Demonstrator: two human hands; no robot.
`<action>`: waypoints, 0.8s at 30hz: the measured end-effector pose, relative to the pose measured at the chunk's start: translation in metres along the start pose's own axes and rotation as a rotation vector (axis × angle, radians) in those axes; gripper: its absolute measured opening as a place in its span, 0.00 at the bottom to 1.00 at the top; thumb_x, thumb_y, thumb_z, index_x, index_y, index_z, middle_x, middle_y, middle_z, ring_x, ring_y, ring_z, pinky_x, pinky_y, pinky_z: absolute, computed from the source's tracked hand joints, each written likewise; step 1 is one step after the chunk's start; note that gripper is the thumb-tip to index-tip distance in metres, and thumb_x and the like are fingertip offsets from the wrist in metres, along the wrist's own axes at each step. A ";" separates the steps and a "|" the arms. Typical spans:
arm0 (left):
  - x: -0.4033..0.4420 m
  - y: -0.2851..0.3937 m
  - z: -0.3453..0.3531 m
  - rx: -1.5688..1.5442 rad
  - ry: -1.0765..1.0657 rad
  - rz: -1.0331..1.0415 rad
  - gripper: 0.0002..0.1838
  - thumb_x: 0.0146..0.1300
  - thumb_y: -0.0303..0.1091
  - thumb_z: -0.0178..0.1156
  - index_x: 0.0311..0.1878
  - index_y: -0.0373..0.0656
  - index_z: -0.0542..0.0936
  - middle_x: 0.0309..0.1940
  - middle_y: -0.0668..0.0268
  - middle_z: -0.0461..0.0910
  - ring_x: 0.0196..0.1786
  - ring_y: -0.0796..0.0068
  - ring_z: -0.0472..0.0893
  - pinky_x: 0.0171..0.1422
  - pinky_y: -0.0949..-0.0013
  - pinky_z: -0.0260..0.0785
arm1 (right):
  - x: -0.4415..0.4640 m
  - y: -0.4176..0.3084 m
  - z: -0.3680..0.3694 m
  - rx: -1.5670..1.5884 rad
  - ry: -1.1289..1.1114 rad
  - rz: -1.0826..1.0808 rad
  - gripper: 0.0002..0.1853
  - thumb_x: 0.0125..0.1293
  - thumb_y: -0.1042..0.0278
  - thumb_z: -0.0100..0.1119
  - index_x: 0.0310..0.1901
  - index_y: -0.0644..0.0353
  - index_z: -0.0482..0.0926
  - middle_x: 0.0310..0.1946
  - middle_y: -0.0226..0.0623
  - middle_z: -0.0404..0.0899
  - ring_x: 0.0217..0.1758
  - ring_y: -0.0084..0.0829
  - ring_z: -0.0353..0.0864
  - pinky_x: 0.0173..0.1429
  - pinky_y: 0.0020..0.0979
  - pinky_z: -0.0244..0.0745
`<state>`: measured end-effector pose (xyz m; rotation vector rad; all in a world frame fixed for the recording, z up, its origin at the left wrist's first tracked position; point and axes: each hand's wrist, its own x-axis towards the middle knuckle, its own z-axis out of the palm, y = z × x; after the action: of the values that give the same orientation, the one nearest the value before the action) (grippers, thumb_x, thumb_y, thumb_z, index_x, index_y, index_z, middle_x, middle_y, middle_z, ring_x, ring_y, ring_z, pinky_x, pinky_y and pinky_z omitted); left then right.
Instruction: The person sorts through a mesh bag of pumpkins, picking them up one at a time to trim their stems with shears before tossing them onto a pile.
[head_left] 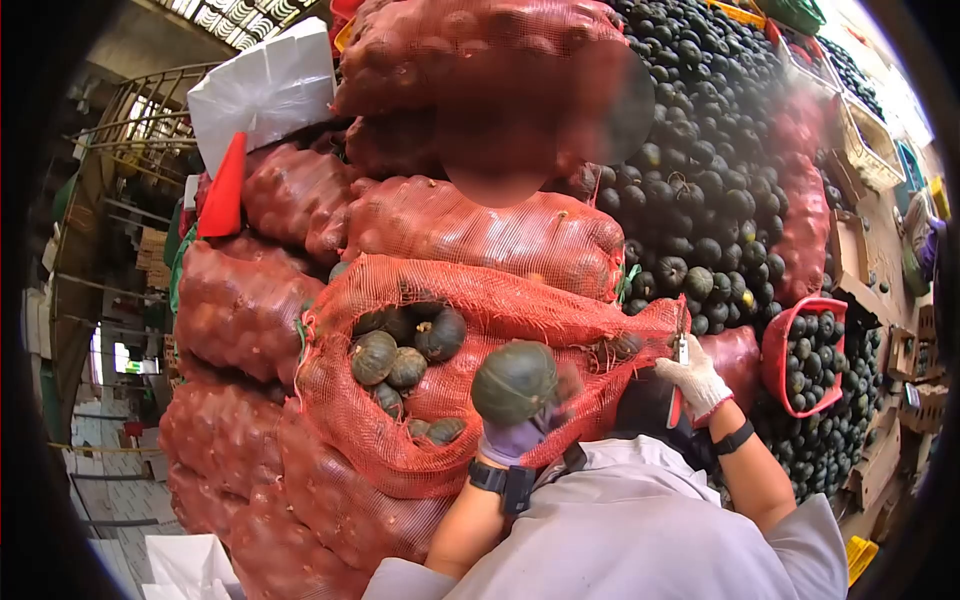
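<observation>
"Left hand [515, 438] first: what has it got?"

"Grasping a big green squash [513, 382], purple glove against its near side. The squash is over the open mesh bag [350, 440], beside smaller squashes [407, 367] lying in it. Whether it touches the mesh, I can't tell."

"How should that grip be managed?"

"Palm well under the weight, I'd say, fingers spread, wrist clear of the mesh. Lower it gently; a drop could bruise the others."

"And the right hand [697, 375]?"

"White glove, closed round a red-handled tool [675, 408], close to the bag's gathered corner. I can't tell if it pinches mesh too. Best keep that metal end angled away from netting and skin."

"Farther out?"

"Full red sacks [480, 228] behind and to the left, a loose pile [690, 200] beyond the right hand, and a red basket [776, 362] of squashes beside it."
</observation>
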<state>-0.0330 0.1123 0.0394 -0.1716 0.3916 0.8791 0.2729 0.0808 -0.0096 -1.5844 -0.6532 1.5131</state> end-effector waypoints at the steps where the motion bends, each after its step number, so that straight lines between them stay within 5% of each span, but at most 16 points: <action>1: -0.001 0.000 0.004 -0.001 -0.012 0.056 0.45 0.57 0.68 0.62 0.71 0.49 0.68 0.68 0.53 0.71 0.69 0.45 0.71 0.63 0.38 0.74 | -0.001 -0.001 -0.002 0.005 -0.004 -0.009 0.28 0.54 0.67 0.72 0.57 0.61 0.75 0.41 0.29 0.79 0.43 0.22 0.77 0.48 0.28 0.76; 5: 0.002 0.002 -0.007 0.024 -0.042 0.159 0.51 0.52 0.73 0.64 0.73 0.51 0.65 0.70 0.51 0.67 0.73 0.43 0.66 0.61 0.40 0.77 | -0.001 0.010 -0.005 0.003 0.009 0.055 0.27 0.55 0.66 0.71 0.56 0.63 0.73 0.46 0.32 0.79 0.44 0.23 0.75 0.50 0.27 0.75; 10: 0.040 0.013 0.028 0.329 0.256 0.189 0.46 0.57 0.73 0.59 0.69 0.48 0.68 0.64 0.53 0.74 0.62 0.49 0.77 0.58 0.50 0.79 | 0.000 -0.002 -0.004 0.091 -0.010 0.045 0.25 0.58 0.71 0.69 0.57 0.63 0.74 0.46 0.30 0.79 0.45 0.23 0.76 0.51 0.28 0.75; 13: 0.060 0.007 0.131 0.215 -0.149 0.328 0.32 0.68 0.60 0.56 0.66 0.47 0.72 0.60 0.55 0.77 0.59 0.55 0.79 0.63 0.58 0.77 | -0.003 0.006 -0.005 0.134 0.011 0.052 0.23 0.59 0.73 0.67 0.57 0.63 0.74 0.47 0.31 0.80 0.48 0.23 0.77 0.54 0.28 0.75; 15: 0.097 0.028 0.091 0.700 -0.312 0.376 0.25 0.71 0.54 0.53 0.62 0.47 0.76 0.58 0.59 0.78 0.58 0.63 0.79 0.65 0.62 0.72 | 0.000 -0.009 -0.004 0.078 0.032 0.089 0.23 0.60 0.73 0.67 0.57 0.63 0.74 0.47 0.31 0.81 0.48 0.24 0.78 0.55 0.28 0.74; 16: 0.100 0.021 0.085 0.883 -0.156 0.241 0.20 0.73 0.48 0.51 0.57 0.45 0.79 0.53 0.61 0.80 0.54 0.67 0.81 0.60 0.66 0.73 | 0.003 -0.004 -0.006 0.080 0.049 0.098 0.24 0.59 0.71 0.68 0.56 0.64 0.74 0.47 0.31 0.81 0.48 0.24 0.78 0.56 0.28 0.74; 18: 0.120 0.015 0.016 1.300 0.005 -0.180 0.16 0.73 0.41 0.50 0.49 0.43 0.84 0.41 0.66 0.84 0.40 0.72 0.83 0.48 0.69 0.76 | 0.013 0.006 -0.011 -0.016 0.092 0.104 0.26 0.57 0.69 0.69 0.58 0.65 0.73 0.47 0.32 0.81 0.48 0.23 0.78 0.57 0.28 0.74; 20: 0.134 -0.006 -0.045 1.797 0.266 -0.665 0.21 0.68 0.51 0.55 0.47 0.42 0.84 0.43 0.62 0.85 0.41 0.65 0.86 0.48 0.64 0.78 | 0.017 0.009 -0.016 -0.088 0.104 0.113 0.31 0.56 0.66 0.70 0.61 0.66 0.71 0.48 0.33 0.80 0.52 0.23 0.78 0.60 0.28 0.74; 21: 0.142 -0.011 -0.089 2.245 0.115 -0.535 0.28 0.65 0.60 0.55 0.49 0.43 0.84 0.49 0.54 0.84 0.50 0.56 0.85 0.56 0.58 0.75 | 0.015 0.007 -0.014 -0.173 0.162 0.023 0.32 0.56 0.65 0.70 0.62 0.65 0.71 0.50 0.34 0.79 0.54 0.24 0.77 0.62 0.29 0.73; 23: 0.158 -0.038 -0.111 2.235 0.292 -0.184 0.35 0.62 0.65 0.54 0.58 0.43 0.81 0.57 0.48 0.80 0.60 0.51 0.80 0.65 0.55 0.70 | 0.014 -0.001 -0.010 -0.350 0.272 -0.162 0.33 0.56 0.64 0.69 0.63 0.64 0.70 0.54 0.35 0.78 0.58 0.27 0.76 0.65 0.32 0.71; 24: 0.167 -0.051 -0.115 2.210 0.374 -0.243 0.35 0.62 0.63 0.56 0.58 0.41 0.80 0.57 0.48 0.79 0.61 0.51 0.78 0.66 0.55 0.69 | 0.021 0.006 -0.017 -0.615 0.277 -0.180 0.34 0.55 0.59 0.69 0.62 0.65 0.70 0.60 0.42 0.74 0.64 0.36 0.73 0.71 0.37 0.68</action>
<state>0.0718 0.1643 -0.1330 1.6328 1.4216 -0.2055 0.2914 0.0911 -0.0273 -2.0727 -1.1357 0.9758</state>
